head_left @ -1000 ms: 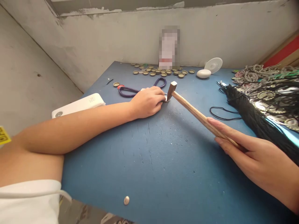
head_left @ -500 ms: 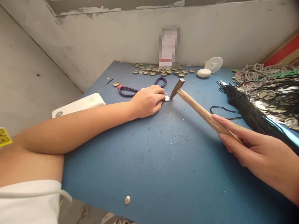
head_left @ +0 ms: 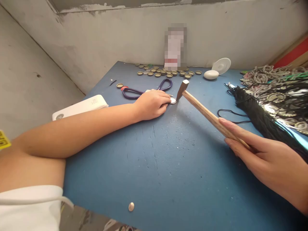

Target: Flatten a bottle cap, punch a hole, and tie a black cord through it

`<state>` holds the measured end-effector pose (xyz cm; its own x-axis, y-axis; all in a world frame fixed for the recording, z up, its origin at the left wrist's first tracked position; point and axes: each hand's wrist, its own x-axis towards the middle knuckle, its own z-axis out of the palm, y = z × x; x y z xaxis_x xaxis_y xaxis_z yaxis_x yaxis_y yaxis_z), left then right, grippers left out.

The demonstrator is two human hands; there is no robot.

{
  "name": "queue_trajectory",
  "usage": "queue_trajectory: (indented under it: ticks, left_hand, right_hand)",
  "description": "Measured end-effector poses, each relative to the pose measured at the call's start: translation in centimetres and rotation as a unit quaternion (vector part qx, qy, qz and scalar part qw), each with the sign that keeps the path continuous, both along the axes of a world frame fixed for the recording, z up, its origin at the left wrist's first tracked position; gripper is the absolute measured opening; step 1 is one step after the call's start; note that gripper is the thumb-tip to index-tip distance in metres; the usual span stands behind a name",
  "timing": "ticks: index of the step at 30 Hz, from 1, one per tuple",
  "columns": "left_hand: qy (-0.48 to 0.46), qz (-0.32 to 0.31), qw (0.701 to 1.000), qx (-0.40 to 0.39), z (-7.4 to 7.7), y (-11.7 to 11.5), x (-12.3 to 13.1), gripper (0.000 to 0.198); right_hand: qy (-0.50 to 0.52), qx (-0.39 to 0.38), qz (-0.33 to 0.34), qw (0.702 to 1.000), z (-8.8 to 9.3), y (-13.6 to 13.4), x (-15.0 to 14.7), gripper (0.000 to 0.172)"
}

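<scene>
My right hand [head_left: 257, 149] is closed around the wooden handle of a hammer [head_left: 204, 112]. The steel head slants down, its thin end beside a silver bottle cap [head_left: 173, 101] on the blue table [head_left: 149, 154]; whether they touch I cannot tell. My left hand [head_left: 152, 105] rests on the table with curled fingers, the fingertips pressed on the near side of that cap. Just behind this hand lie scissors [head_left: 132, 93] with dark blue looped handles, their blades mostly hidden by the hand.
Several bottle caps [head_left: 169, 75] lie along the wall. A white oval object [head_left: 211, 75] stands by a clear disc [head_left: 221, 66]. Black cords [head_left: 255, 112] and strung caps heap at right. A white power bank [head_left: 80, 107] lies behind my left forearm. A small pale oval piece [head_left: 131, 206] sits near the front edge.
The hammer head has shifted very slightly beside the cap, and the view has tilted a little. Both hands keep their hold.
</scene>
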<state>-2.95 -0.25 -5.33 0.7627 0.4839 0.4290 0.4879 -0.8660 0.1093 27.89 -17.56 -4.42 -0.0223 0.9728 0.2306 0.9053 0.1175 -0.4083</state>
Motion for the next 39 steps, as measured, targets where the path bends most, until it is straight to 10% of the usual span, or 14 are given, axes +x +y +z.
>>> queue_trajectory:
  ticks: [8,14,20,30,35,39]
  left_hand:
    - [0.033,0.042,0.998,0.036,0.3,-0.4,0.1,0.031]
    - [0.014,0.01,1.0,0.019,0.0,0.0,0.0,0.035]
    - [0.023,0.01,0.999,0.025,0.2,-0.1,0.1,0.034]
    - [0.006,0.023,0.999,-0.024,0.2,-0.2,0.0,0.035]
    - [0.025,0.062,0.997,-0.038,0.4,-0.5,0.1,0.052]
    - [0.023,0.026,0.999,-0.01,0.3,-0.3,0.0,0.038]
  right_hand:
    - [0.086,-0.065,-0.04,0.993,2.0,0.3,-1.5,0.057]
    - [0.147,0.062,-0.124,0.979,1.8,-0.9,-1.4,0.06]
    - [0.084,-0.059,-0.019,0.995,1.6,0.5,-1.6,0.057]
    - [0.15,0.057,-0.13,0.978,1.7,-1.0,-1.1,0.06]
    - [0.072,-0.099,-0.051,0.991,2.0,0.3,-1.4,0.062]
    - [0.102,-0.076,-0.063,0.99,2.3,0.5,-2.0,0.068]
